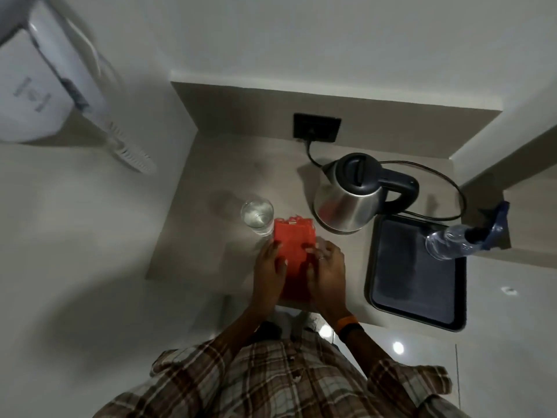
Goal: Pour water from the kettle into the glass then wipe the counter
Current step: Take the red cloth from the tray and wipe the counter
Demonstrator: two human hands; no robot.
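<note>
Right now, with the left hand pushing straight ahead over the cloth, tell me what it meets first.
Probably the glass: the left hand points up the red cloth toward it. Depth is unclear.

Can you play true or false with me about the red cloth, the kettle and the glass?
1. Both hands rest on the red cloth. True: the left hand and right hand press it on the counter.
2. The glass is empty. False: it holds water.
3. The kettle stands upright with its lid closed. True.
4. The kettle sits on the dark tray. False: it stands on the counter behind the tray.
5. A plastic bottle is at the tray's far right corner. True.
</note>
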